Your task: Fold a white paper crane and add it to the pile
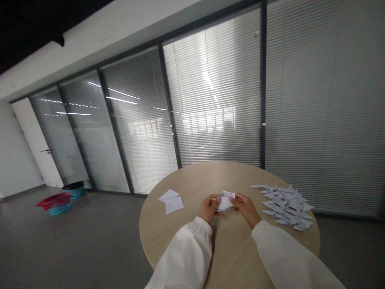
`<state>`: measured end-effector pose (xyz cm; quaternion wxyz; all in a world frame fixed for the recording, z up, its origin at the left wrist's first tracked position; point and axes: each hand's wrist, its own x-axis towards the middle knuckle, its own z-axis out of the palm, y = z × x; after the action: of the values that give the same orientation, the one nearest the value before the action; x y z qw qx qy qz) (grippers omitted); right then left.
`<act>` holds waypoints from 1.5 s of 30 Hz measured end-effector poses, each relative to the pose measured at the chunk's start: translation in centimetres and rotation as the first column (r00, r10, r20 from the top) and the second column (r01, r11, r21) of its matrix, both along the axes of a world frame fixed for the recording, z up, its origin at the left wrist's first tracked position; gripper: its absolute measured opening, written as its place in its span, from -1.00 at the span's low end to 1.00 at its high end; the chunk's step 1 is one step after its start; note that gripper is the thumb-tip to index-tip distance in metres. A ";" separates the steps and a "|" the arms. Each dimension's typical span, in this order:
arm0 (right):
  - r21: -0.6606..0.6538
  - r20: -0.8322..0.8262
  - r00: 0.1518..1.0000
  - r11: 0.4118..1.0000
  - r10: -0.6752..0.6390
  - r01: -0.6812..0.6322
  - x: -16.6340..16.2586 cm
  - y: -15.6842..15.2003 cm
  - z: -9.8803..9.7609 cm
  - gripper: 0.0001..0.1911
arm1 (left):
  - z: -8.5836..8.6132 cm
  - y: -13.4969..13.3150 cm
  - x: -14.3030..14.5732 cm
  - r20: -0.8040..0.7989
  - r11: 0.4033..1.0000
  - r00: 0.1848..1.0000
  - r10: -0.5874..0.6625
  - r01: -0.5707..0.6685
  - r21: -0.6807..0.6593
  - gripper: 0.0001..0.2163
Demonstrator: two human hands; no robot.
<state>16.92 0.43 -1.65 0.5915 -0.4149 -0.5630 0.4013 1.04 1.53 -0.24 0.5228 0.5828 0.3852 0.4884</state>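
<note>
Between my two hands is a small folded sheet of white paper (225, 201) with dark print on parts of it. My left hand (209, 207) pinches its left side, thumb on top. The right side is gripped by my right hand (244, 206), its thumb also lying on the paper. Both hands are above the middle of the round wooden table (192, 241). To the right lies a cluster of folded white paper cranes (284, 204), several of them close together. Left of my hands are white paper sheets (172, 201), seemingly creased and overlapping.
Glass partition walls with blinds (216, 100) stand behind the table. On the grey floor at the left are a blue bin with a red liner (57, 204) and another with a black liner (75, 189). A white door (37, 140) is at the far left.
</note>
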 end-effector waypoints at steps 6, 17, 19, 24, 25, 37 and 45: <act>0.035 -0.014 1.000 0.999 -0.002 0.003 0.0 -0.1 0.0 -0.61 | -0.3 0.2 -0.1 0.017 1.000 1.000 -0.011 0.011 -0.003 -0.56; 0.077 0.006 0.999 0.996 -0.036 0.036 0.1 -0.1 0.1 -0.66 | -0.3 0.6 -0.5 0.026 0.995 0.995 0.100 -0.100 0.011 -0.55; 0.077 0.008 0.999 0.996 -0.042 0.042 0.1 -0.1 0.0 -0.65 | -0.4 0.7 -0.5 0.045 0.996 0.995 0.087 -0.087 -0.012 -0.56; 0.071 0.010 0.999 0.996 -0.052 0.052 0.1 -0.3 0.3 -0.63 | -0.6 0.8 -0.5 0.070 0.997 0.995 0.069 -0.067 -0.036 -0.56; 0.068 0.010 0.999 0.996 -0.054 0.053 0.1 -0.3 0.4 -0.63 | -0.6 0.8 -0.5 0.070 0.997 0.995 0.066 -0.064 -0.033 -0.56; 0.059 0.002 1.000 0.998 0.016 -0.016 -0.1 -0.5 0.3 -0.55 | -0.1 0.3 -0.4 0.070 0.999 0.997 0.038 -0.038 -0.011 -0.61; 0.128 0.089 0.996 0.992 -0.005 -0.007 0.0 -0.4 0.2 -0.62 | -0.3 0.3 -0.3 0.053 1.000 0.999 0.007 -0.006 -0.017 -0.56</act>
<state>16.92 0.04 -1.42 0.5912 -0.3932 -0.6135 0.3457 0.78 1.81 -0.51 0.5360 0.5640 0.3774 0.5021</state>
